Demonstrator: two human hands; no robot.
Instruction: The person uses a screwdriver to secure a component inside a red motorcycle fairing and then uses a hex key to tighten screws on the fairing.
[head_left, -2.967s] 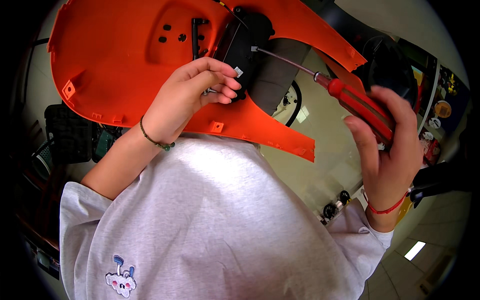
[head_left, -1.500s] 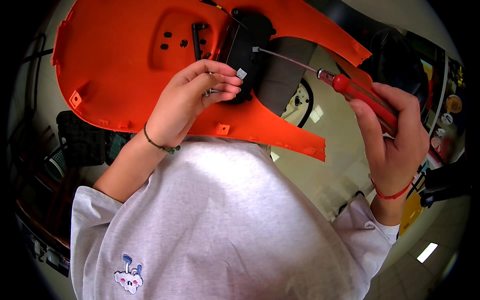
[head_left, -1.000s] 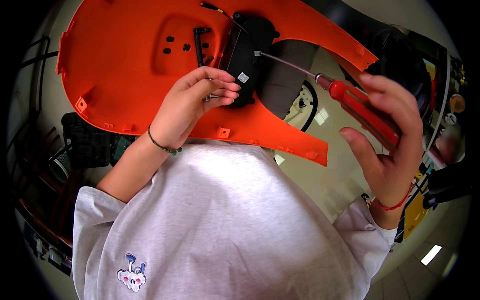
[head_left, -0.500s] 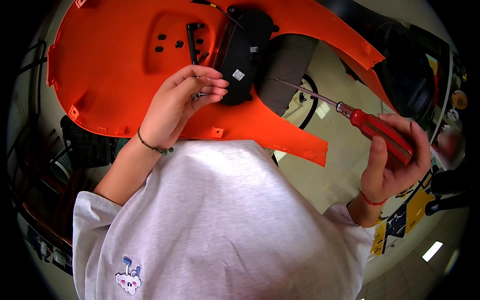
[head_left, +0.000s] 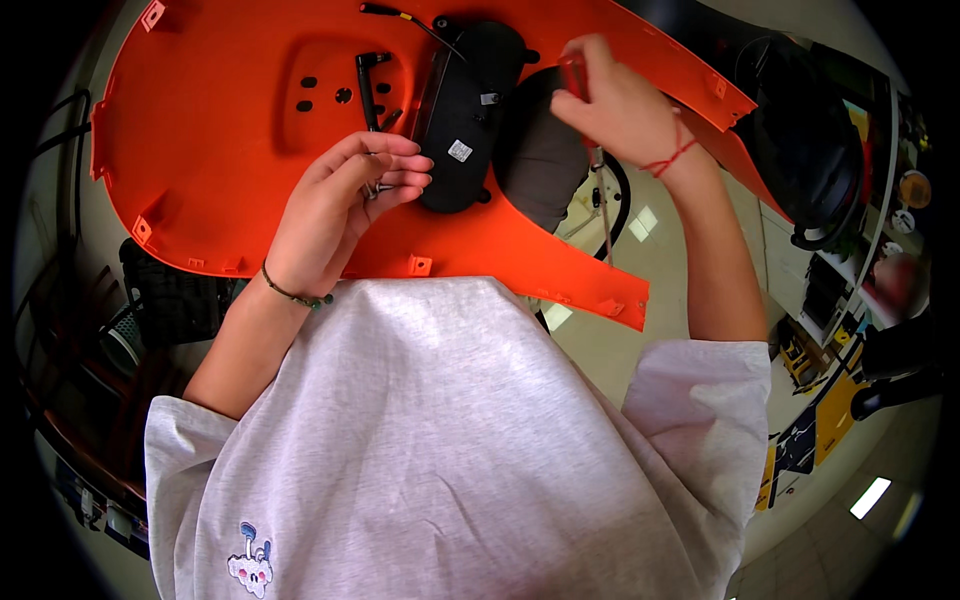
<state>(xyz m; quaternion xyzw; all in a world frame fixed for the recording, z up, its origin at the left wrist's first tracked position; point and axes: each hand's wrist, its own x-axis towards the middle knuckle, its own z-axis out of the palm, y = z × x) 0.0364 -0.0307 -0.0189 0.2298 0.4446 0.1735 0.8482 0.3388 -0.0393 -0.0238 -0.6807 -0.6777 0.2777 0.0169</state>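
Note:
My left hand (head_left: 325, 215) is closed around small metal screws (head_left: 375, 188), its fingertips over the orange plastic panel (head_left: 200, 120), beside the elongated black module (head_left: 455, 185). My right hand (head_left: 630, 115) grips the red-handled screwdriver (head_left: 573, 75) near the module's right side; the steel shaft (head_left: 604, 210) points down toward me. The module lies in the panel with a small pale label and a thin cable (head_left: 425, 25) over its top. Left of it, a black bent fitting (head_left: 367, 90) sits in the panel's recess among several dark holes.
A grey cushion (head_left: 535, 180) shows through the panel's cutout, with a black ring (head_left: 622, 200) below. A dark glossy body part (head_left: 805, 150) lies at right. A black case (head_left: 175, 300) is at lower left, clutter with yellow items (head_left: 835, 415) at right, and tiled floor (head_left: 850, 540) shows.
My right hand has swung up and left from the lower right to beside the module; the screwdriver has turned from tip up-left to shaft downward. My left hand has shifted slightly left.

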